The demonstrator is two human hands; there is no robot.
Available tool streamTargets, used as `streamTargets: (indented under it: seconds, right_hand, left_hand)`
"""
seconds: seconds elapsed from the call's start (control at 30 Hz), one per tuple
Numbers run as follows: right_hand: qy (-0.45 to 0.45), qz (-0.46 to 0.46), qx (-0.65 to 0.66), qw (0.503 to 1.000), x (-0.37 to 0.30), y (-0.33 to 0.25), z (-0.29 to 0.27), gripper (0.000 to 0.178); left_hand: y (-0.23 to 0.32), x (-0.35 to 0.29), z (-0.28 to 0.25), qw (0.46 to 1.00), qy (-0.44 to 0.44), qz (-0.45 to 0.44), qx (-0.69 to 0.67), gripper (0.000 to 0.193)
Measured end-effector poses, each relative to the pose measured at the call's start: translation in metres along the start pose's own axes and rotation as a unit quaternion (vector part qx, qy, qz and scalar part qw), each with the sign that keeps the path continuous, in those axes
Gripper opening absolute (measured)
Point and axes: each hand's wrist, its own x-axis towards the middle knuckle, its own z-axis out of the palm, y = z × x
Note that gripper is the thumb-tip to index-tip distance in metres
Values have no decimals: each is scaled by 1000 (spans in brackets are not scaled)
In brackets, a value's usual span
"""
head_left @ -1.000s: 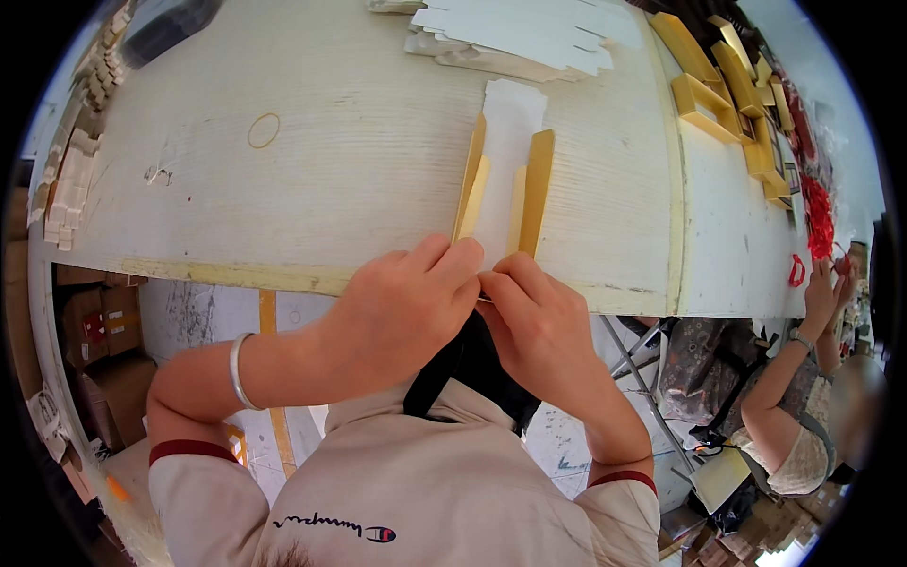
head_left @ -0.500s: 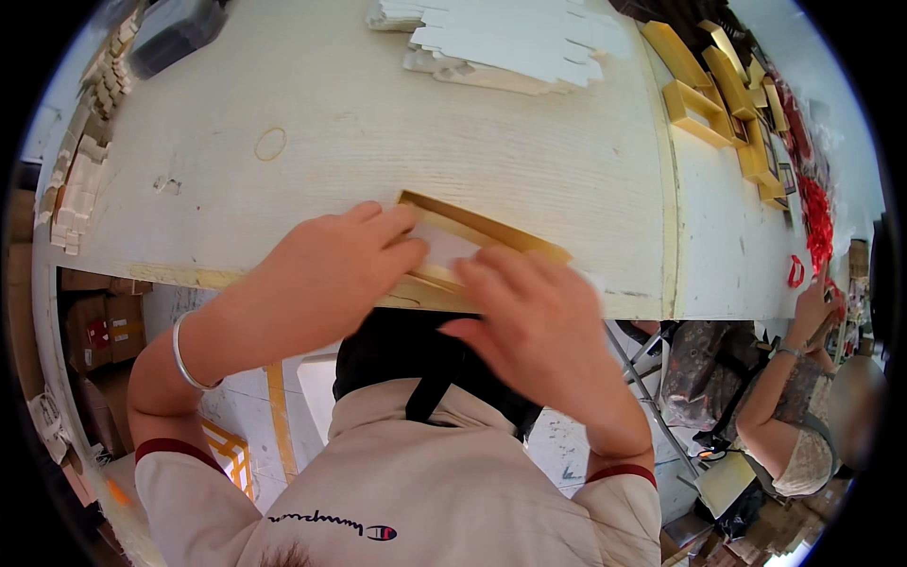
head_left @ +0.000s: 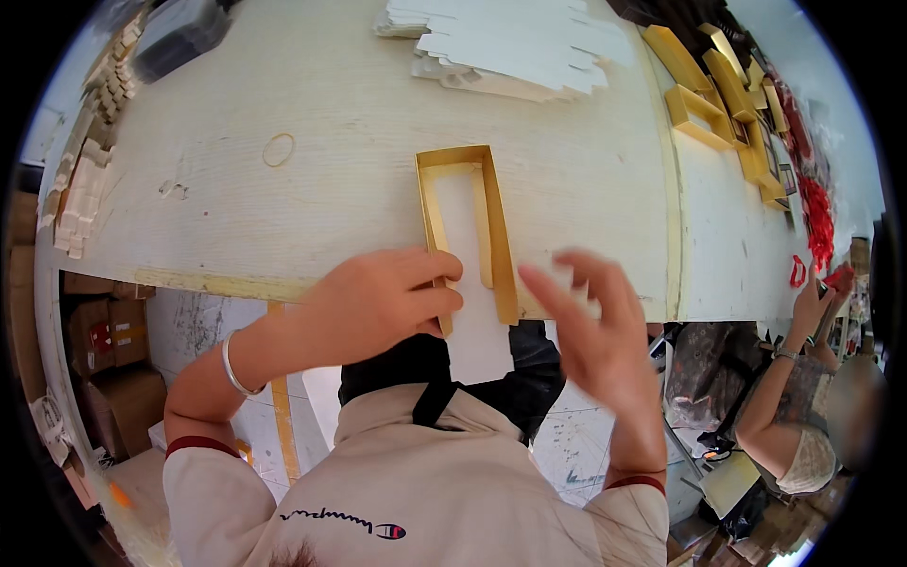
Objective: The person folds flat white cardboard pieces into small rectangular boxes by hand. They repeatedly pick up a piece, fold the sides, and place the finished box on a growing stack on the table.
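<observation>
A long gold cardboard box (head_left: 463, 152) with a white inside stands at the table's front edge, its length pointing toward me. Its far end and both long sides are upright. At the near end there is no raised wall, and a white flap reaches past the table edge. My left hand (head_left: 397, 295) grips the left wall, fingertips inside the box. Just right of the box, my right hand (head_left: 600, 317) is held apart from it, a little blurred, fingers spread and holding nothing.
White flat card blanks (head_left: 510, 42) are stacked at the far middle. A rubber band (head_left: 279, 149) lies to the left. Several gold boxes (head_left: 704, 115) sit at the far right, near red ribbon (head_left: 815, 222). Another person's hand (head_left: 810, 300) is at the right edge.
The box has turned from lying crosswise to pointing away from me. My right hand has come off it and moved right. My left hand now grips its left wall.
</observation>
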Motion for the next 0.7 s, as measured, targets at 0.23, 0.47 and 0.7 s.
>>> streamTargets:
  seconds: [0.23,0.47,0.7]
  right_hand:
    - [-96,-75,82,989,13,25,14,41]
    - [-45,-34,199,978,14,24,36,27]
    - [0,-11,179,984,19,11,48,22]
  left_hand:
    - [-10,7,-9,1000,2,-6,-2,30]
    - [-11,3,8,994,91,-29,-53,22]
    - [11,7,19,984,121,-102,-77,20]
